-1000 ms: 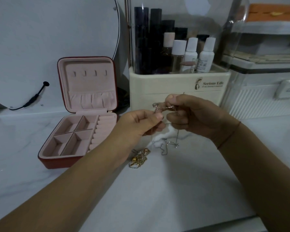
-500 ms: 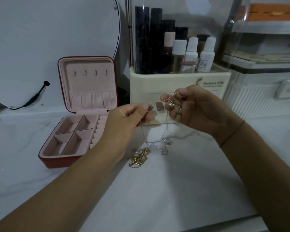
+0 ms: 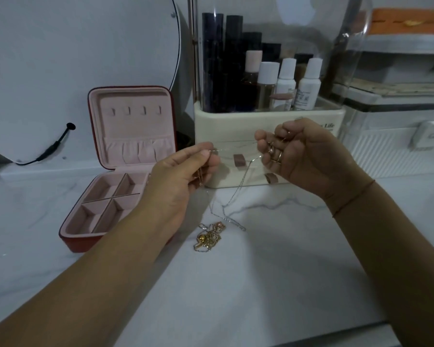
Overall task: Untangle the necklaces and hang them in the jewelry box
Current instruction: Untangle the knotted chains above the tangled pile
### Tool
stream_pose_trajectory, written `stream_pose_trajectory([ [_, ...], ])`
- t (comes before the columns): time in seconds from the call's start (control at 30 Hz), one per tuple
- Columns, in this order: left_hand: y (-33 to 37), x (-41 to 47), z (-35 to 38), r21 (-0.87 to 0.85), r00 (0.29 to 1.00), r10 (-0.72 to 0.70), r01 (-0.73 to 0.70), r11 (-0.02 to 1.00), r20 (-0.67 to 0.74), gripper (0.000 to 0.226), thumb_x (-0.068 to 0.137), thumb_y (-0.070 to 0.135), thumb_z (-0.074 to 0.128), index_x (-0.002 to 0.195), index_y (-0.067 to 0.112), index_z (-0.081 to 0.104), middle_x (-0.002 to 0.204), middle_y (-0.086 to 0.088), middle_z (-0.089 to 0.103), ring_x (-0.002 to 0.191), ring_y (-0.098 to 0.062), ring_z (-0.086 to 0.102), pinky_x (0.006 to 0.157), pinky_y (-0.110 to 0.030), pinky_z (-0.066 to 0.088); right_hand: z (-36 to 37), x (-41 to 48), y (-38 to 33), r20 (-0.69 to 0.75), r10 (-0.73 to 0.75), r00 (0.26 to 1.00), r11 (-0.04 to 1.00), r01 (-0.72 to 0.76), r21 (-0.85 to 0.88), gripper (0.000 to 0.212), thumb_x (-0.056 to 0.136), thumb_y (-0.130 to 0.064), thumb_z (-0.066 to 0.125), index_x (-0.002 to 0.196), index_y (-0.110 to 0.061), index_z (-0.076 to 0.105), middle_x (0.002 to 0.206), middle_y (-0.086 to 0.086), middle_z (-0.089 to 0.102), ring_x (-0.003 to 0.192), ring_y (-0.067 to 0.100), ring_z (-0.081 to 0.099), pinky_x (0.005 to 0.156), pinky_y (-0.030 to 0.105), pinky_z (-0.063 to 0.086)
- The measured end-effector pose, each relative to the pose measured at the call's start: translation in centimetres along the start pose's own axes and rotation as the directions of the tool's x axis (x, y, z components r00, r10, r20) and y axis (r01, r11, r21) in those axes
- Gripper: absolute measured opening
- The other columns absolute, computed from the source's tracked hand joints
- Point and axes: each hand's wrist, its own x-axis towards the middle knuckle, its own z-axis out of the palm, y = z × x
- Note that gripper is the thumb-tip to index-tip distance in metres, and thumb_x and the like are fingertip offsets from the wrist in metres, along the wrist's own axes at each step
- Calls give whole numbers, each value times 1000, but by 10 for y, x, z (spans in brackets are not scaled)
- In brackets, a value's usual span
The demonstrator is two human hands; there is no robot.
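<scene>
A thin silver necklace chain (image 3: 238, 191) stretches between both hands above the marble counter. My left hand (image 3: 186, 176) pinches one end between thumb and forefinger. My right hand (image 3: 303, 154) holds the other part, with small rings or links caught in its curled fingers. The chain droops down to the counter, where it trails toward a gold tangle of necklaces (image 3: 208, 237). The red jewelry box (image 3: 125, 169) stands open at the left, pink inside, with a row of hooks in its upright lid and nothing hanging on them.
A cream cosmetics organizer (image 3: 268, 126) with bottles and dark tubes stands right behind my hands. A clear storage box (image 3: 396, 136) sits at the right. A round mirror (image 3: 80, 71) with a black cable leans at the back left.
My hands have moved apart, the left one leftward and the right one rightward and up, drawing the silver chain taut between them. The gold tangle has stayed on the counter.
</scene>
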Motion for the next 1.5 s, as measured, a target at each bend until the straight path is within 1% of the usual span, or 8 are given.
stream_pose_trajectory([
  [0.3, -2, 0, -1, 34, 1000, -2, 3, 999, -16, 15, 91, 9, 57, 99, 12, 70, 93, -6, 75, 94, -15, 70, 87, -26, 53, -1, -2, -10, -180, -241, 954, 969, 227, -92, 23, 95, -16, 44, 74, -13, 52, 77, 5, 67, 73, 13, 60, 81, 27, 44],
  [0.5, -1, 0, -2, 102, 995, 70, -63, 993, -65, 16, 91, 9, 58, 101, 13, 70, 92, -5, 75, 92, -17, 71, 84, -22, 55, -8, -2, -14, -204, -311, 928, 948, 318, 2, 19, 94, -17, 47, 76, -15, 54, 73, 1, 63, 69, 10, 57, 78, 24, 43],
  [0.67, 3, 5, -6, -2, 994, 36, -36, 999, -100, 15, 88, 7, 60, 98, 12, 70, 88, -6, 75, 81, -14, 70, 84, -26, 55, -16, -1, -19, -211, -353, 911, 909, 388, 151, 21, 93, -18, 48, 73, -15, 52, 72, 2, 59, 65, 10, 52, 75, 22, 43],
  [0.9, 4, 7, -7, -73, 998, -6, 1, 997, -65, 13, 87, 7, 61, 94, 15, 69, 78, 0, 73, 69, -6, 66, 71, -18, 53, -17, 1, -20, -246, -351, 904, 903, 396, 167, 22, 92, -20, 47, 71, -14, 53, 72, 2, 56, 63, 11, 51, 66, 21, 44],
  [1.07, 6, 8, -5, -88, 1000, -28, 27, 996, -7, 16, 92, 9, 53, 95, 17, 67, 67, 5, 67, 73, -7, 66, 91, -28, 49, -16, 1, -18, -155, -356, 921, 912, 379, 159, 14, 92, -14, 46, 80, -11, 53, 79, 5, 57, 67, 10, 53, 68, 21, 47],
  [1.17, 9, 4, -1, -148, 995, -66, 77, 986, 79, 20, 97, 5, 44, 95, 13, 62, 63, 2, 61, 72, -14, 69, 88, -34, 53, -15, 0, -16, -105, -354, 929, 919, 367, 146, 13, 92, -12, 46, 81, -11, 53, 79, 3, 57, 67, 8, 52, 67, 19, 47],
  [1.4, 8, -3, 1, -11, 984, -31, 33, 999, 176, 18, 89, 5, 53, 92, 16, 67, 74, 2, 63, 59, -7, 53, 56, -19, 47, -1, -3, -1, 153, -70, 986, 907, 127, -403, 20, 82, -17, 54, 63, -22, 54, 53, -4, 30, 48, 11, 22, 46, 20, 19],
  [1.5, 8, -4, 2, 8, 983, -10, 8, 1000, 184, 15, 77, 12, 62, 90, 18, 68, 72, 5, 67, 58, -6, 50, 53, -17, 43, 10, -5, 15, 214, 93, 972, 786, 61, -616, 8, 82, -16, 60, 88, -13, 64, 52, -6, 35, 45, 9, 24, 42, 20, 22],
])
